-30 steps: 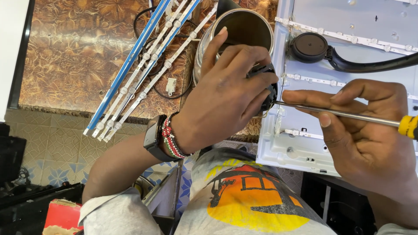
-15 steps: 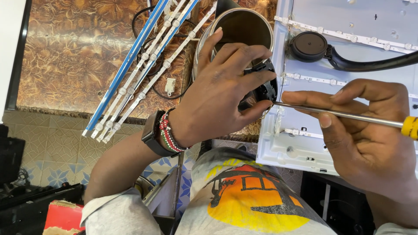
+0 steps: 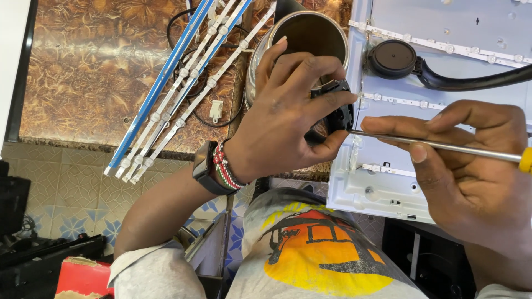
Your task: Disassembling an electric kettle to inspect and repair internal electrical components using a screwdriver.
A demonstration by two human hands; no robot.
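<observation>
**Screwdriver tip held at a small black part, little changed from a moment ago**

Against the earlier frames, almost nothing has shifted; the left hand [image 3: 288,116] has kept its curl around the small black part [image 3: 337,111], thumb below and fingers over the top, and the screwdriver [image 3: 438,145] has stayed level with its tip at the part's right side; the view has only drifted slightly; the right hand [image 3: 465,166] is closed on the steel shaft, forefinger laid along it, with the yellow handle [image 3: 526,160] just showing at the frame's right edge.

The black part sits above the near left edge of the white backlight panel [image 3: 443,72], just in front of a metal kettle [image 3: 307,39] whose open mouth faces up; the left hand covers much of the kettle's near wall and most of the part, so its shape cannot be told; on the panel lie thin white light strips [image 3: 438,44] and a black round plug with a thick cable [image 3: 393,58]; to the left, on the brown patterned worktop [image 3: 83,72], a bundle of loose strips [image 3: 177,94], one blue-edged, lies slantwise over a thin black wire; a dark watch [image 3: 204,169] and beaded bands [image 3: 224,169] ring the left wrist.
</observation>
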